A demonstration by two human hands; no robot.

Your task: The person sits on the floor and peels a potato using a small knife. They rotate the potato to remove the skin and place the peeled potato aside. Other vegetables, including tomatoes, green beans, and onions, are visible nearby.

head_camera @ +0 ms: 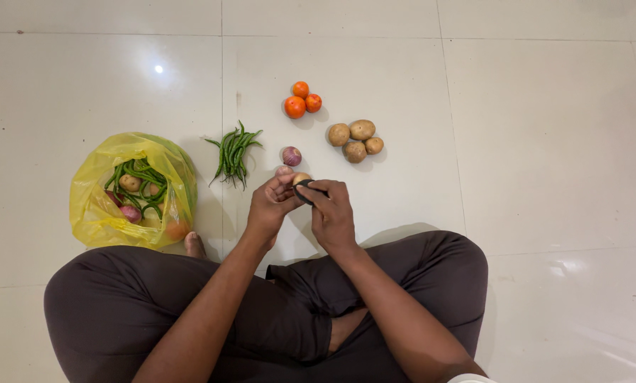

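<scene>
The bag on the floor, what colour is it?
Yellow: the plastic bag shows in the head view.

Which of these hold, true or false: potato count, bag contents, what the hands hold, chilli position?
1. Four potatoes lie in a cluster on the floor. True.
2. The yellow bag holds only tomatoes. False: it holds green chillies, onions and a potato.
3. Left hand holds a small potato; right hand holds a dark peeler against it. True.
4. The loose chillies lie right of the potatoes. False: they lie left, beside the bag.
</scene>
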